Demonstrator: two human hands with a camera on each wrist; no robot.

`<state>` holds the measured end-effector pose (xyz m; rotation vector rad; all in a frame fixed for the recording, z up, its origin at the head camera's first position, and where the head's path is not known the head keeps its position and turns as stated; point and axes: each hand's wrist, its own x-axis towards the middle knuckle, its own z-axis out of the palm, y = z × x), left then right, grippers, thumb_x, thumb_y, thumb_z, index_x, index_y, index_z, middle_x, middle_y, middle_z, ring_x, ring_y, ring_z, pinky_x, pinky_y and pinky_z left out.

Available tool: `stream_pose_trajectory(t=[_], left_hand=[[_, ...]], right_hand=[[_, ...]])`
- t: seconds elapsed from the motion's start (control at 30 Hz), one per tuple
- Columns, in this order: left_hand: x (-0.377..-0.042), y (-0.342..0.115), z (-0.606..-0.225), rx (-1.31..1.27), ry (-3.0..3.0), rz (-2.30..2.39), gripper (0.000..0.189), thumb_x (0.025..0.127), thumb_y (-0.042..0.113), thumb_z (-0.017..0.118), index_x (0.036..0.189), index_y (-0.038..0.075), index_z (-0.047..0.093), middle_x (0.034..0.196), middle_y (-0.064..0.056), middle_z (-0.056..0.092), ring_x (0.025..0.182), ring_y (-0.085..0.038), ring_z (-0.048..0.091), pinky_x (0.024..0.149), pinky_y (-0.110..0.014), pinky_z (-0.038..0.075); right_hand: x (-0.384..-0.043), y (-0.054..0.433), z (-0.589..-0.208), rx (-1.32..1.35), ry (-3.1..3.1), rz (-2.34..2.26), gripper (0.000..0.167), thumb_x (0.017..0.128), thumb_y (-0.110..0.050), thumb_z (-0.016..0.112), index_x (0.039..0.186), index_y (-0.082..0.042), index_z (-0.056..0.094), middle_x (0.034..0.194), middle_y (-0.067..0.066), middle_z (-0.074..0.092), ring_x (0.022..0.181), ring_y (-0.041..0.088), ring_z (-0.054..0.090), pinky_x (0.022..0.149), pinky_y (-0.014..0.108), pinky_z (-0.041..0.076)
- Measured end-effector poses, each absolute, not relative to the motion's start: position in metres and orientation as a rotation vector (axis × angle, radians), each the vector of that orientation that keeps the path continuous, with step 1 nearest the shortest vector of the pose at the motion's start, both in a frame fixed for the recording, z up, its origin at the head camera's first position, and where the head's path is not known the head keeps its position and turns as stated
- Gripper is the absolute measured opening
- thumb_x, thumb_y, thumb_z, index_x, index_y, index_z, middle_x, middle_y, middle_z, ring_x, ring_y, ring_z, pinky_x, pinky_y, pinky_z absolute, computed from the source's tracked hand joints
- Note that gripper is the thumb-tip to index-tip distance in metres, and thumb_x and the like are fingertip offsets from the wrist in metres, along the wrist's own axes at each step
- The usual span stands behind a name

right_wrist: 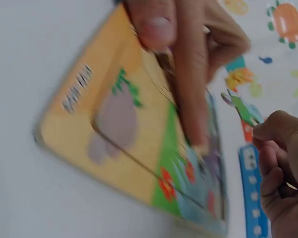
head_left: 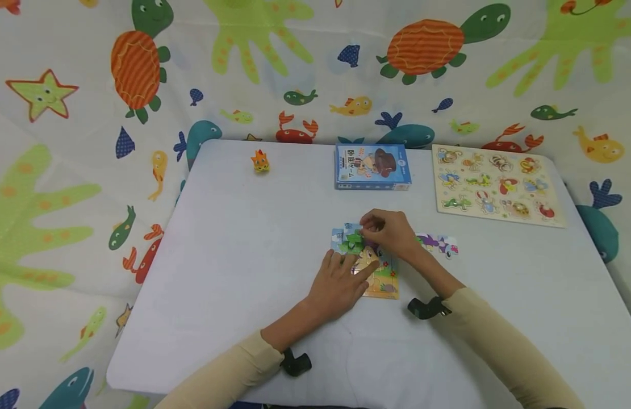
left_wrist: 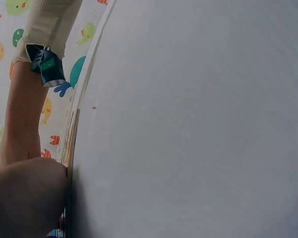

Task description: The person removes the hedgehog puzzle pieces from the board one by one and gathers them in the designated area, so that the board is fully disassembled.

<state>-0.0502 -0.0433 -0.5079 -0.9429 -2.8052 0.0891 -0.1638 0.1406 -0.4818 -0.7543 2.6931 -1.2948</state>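
A picture puzzle board with a yellow border lies on the white table, its scene showing orange ground and red flowers. My left hand rests on its left side, with extended fingers touching the pieces; in the right wrist view those fingers cross the board. Above the board's upper part, my right hand pinches a small green and pale puzzle piece between thumb and forefinger. Part of the picture is hidden under the hands. In the left wrist view the left hand fills the lower left corner.
Loose purple puzzle pieces lie right of the board, partly behind the right wrist. A blue box stands farther back, with a wooden insect puzzle at the right rear. A small orange toy sits at the back left.
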Motion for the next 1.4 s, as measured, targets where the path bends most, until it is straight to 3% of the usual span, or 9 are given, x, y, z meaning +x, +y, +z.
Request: stream_pose_trajectory(t=[0.43,0.77,1.03,1.4], left_hand=[[-0.047,-0.062,-0.508,-0.893,-2.909,-0.016,0.049,0.104,0.042,0.041,0.153,0.038,0.036,0.126,-0.007,0.047,0.095,-0.027,0.042,0.095,-0.046,0.030],[-0.046,-0.070,-0.508,-0.903,-2.918,-0.141,0.048,0.104,0.040,0.040,0.152,0.036,0.039,0.126,-0.009,0.047,0.094,-0.027,0.041,0.091,-0.045,0.030],[-0.047,-0.070,-0.505,-0.889,-2.926,-0.133,0.049,0.104,0.039,0.040,0.152,0.036,0.039,0.128,-0.010,0.046,0.094,-0.026,0.040,0.091,-0.044,0.030],[-0.048,-0.071,-0.505,-0.897,-2.915,-0.155,0.048,0.104,0.039,0.040,0.152,0.036,0.040,0.121,-0.009,0.048,0.092,-0.026,0.039,0.091,-0.044,0.030]], right_hand=[[-0.165,0.227,-0.479,-0.420,2.795,-1.200,0.016,0.087,-0.020,0.078,0.098,-0.009,0.074,0.082,0.001,0.068,0.073,0.020,0.059,0.057,0.025,0.046],[-0.167,0.232,-0.497,-0.420,2.777,-1.102,0.014,0.086,-0.015,0.078,0.097,-0.007,0.075,0.083,0.001,0.070,0.076,0.018,0.062,0.068,0.028,0.048],[-0.177,0.229,-0.484,-0.387,2.708,-0.990,0.013,0.086,-0.016,0.076,0.095,-0.007,0.076,0.079,0.004,0.063,0.076,0.022,0.053,0.067,0.034,0.043],[-0.180,0.227,-0.474,-0.294,2.643,-0.938,0.017,0.085,-0.019,0.077,0.096,-0.007,0.075,0.080,0.006,0.062,0.075,0.023,0.053,0.061,0.033,0.042]])
